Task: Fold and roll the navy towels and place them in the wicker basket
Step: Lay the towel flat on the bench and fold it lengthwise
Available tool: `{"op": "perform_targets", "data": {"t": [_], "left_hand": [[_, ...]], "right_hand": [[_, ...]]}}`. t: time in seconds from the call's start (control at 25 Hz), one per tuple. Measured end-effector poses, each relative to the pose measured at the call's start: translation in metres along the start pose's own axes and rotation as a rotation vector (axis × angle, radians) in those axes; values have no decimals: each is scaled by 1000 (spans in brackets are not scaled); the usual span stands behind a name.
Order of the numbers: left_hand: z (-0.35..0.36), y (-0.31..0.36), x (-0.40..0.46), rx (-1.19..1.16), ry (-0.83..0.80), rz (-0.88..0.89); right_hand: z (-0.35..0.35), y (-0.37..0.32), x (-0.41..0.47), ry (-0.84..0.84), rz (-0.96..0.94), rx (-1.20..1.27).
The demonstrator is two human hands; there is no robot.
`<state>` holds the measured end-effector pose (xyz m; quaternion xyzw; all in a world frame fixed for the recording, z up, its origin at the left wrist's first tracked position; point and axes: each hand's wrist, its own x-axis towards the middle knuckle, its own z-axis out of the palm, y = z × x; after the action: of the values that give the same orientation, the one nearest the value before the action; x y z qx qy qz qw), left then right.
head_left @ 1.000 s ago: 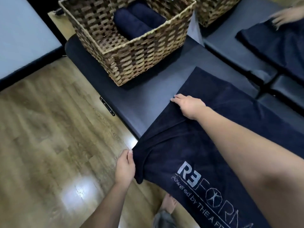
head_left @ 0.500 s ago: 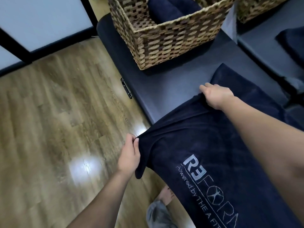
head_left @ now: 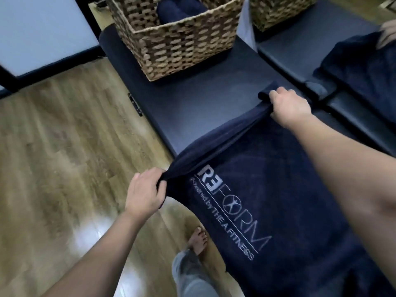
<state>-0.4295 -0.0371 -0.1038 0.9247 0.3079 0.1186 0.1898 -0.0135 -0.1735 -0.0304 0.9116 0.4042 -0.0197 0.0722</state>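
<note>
"REFORM", seemingly "FITNESS", on towel (head_left: 267, 168)

Matt terry-cloth towel (head_left: 289, 189), rough woven wicker basket (head_left: 177, 46), smooth leather-like bench (head_left: 203, 99), glossy wood-look floor (head_left: 64, 157).

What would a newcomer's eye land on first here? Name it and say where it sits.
First, the navy towel with pale REFORM lettering, spread over the dark padded bench at lower right; the left hand and right hand each grip its near edge, pulled taut between them. Next, the wicker basket at top centre, with rolled navy towels inside.
</note>
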Motion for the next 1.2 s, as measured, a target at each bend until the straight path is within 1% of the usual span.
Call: {"op": "perform_targets", "data": {"t": [0.12, 0.2, 0.28, 0.32, 0.4, 0.44, 0.48, 0.52, 0.56, 0.6, 0.64, 0.72, 0.76, 0.8, 0.84, 0.88, 0.92, 0.96, 1.0, 1.08, 1.16, 1.2], "left_hand": [[-6, 60, -40, -52, 142, 107], [-5, 106, -74, -59, 166, 273], [6, 157, -120, -55, 107, 445], [15, 173, -138, -74, 42, 495], [44, 202, -182, -93, -140, 578], [59, 209, -200, -57, -254, 598], [73, 214, -212, 17, -375, 577], [86, 221, -216, 92, -490, 507], [96, 226, -216, 151, -574, 440], [103, 230, -209, 167, -591, 406], [109, 234, -198, 151, -528, 410], [118, 244, -161, 75, -287, 452], [121, 247, -140, 44, -208, 422], [123, 253, -117, 28, -164, 367], [127, 262, -95, 29, -147, 305], [131, 271, -75, 34, -143, 238], [134, 279, -58, 51, -153, 163], [138, 285, -43, 69, -177, 86], [141, 288, -29, 78, -220, 0], [147, 294, -1, 88, -324, -148], [152, 303, 28, 103, -399, -229], [154, 309, 44, 120, -405, -244]], "right_hand": [[-9, 47, -67, 146, 52, 34], [-9, 85, -117, 206, 122, 54], [1, 124, -174, 241, 189, 60], [11, 140, -196, 217, 208, 50], [41, 175, -254, 102, 217, -21], [61, 190, -278, 15, 230, -61], [80, 199, -299, -104, 240, -117], [97, 209, -316, -224, 252, -152], [112, 216, -330, -321, 269, -141], [124, 222, -338, -365, 293, -95], [133, 226, -342, -363, 326, -36], [138, 234, -339, -260, 436, 133], [141, 234, -336, -198, 527, 240], [142, 234, -333, -125, 654, 377], [139, 238, -328, -70, 828, 553], [135, 239, -323, -46, 1009, 729], [135, 242, -317, -46, 1143, 864], [138, 244, -312, -64, 1223, 936], [142, 245, -307, -92, 1261, 963], [148, 244, -296, -134, 1267, 974], [155, 240, -290, -149, 1246, 968], [155, 239, -288, -147, 1245, 976]]}}
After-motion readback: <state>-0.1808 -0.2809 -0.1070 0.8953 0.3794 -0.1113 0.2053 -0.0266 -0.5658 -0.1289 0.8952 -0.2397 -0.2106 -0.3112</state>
